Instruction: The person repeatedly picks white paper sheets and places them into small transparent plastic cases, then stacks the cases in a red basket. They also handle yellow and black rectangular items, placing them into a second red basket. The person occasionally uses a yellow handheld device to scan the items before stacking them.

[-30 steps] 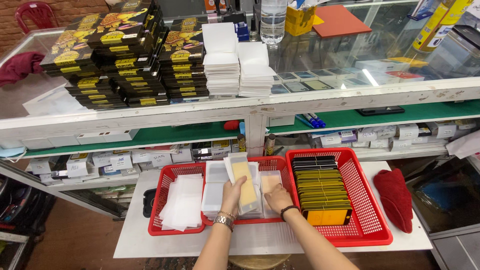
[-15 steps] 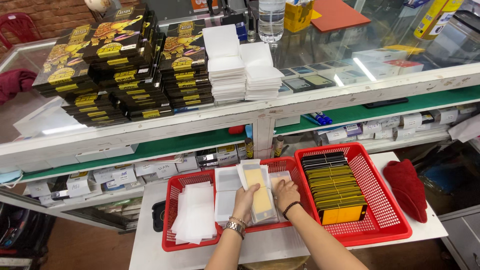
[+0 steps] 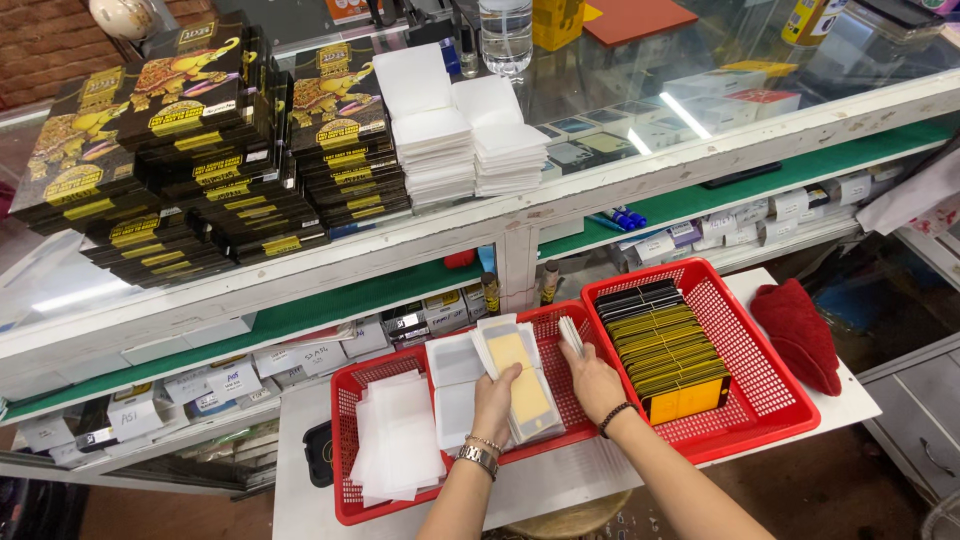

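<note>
My left hand (image 3: pixel 497 398) fingers pinch a thin yellow card in its clear sleeve (image 3: pixel 522 378) over the red basket (image 3: pixel 350 380); looks light, slippery, bendy, so edges only; right hand (image 3: pixel 592 378) fingers clamp white slips (image 3: pixel 571 335) just beside.

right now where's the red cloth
In the head view the red cloth lies at the right end of the white table, beside the right red basket.

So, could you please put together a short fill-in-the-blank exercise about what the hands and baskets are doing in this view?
1. The left hand holds a flat packet with a ____ insert.
2. Both hands work over the left one of two ____ plastic baskets.
3. The right hand pinches a thin stack of ____ sleeves.
4. The right-hand basket holds a row of black-and-____ packets.

Missing words: yellow; red; white; yellow
</note>
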